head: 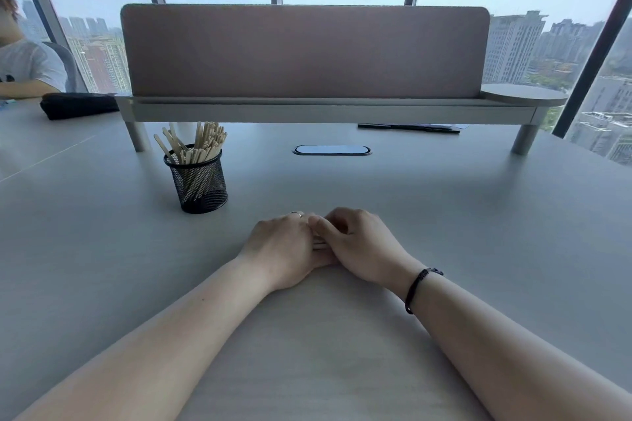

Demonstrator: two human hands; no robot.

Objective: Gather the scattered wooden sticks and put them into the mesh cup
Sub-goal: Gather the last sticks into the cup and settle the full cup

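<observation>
In the middle of the frame the left hand (284,246) and the right hand (359,246) press together with curled fingers around a small bunch of wooden sticks (319,245), mostly hidden between them. If the grip loosens on the way to the cup, sticks could slip out onto the table (444,215). Up and to the left stands the black mesh cup (198,181), already holding many sticks.

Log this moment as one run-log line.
phase: gathering | left hand and right hand: together on table, gripping a few sticks | mesh cup: upright, far-left, already holds sticks
</observation>
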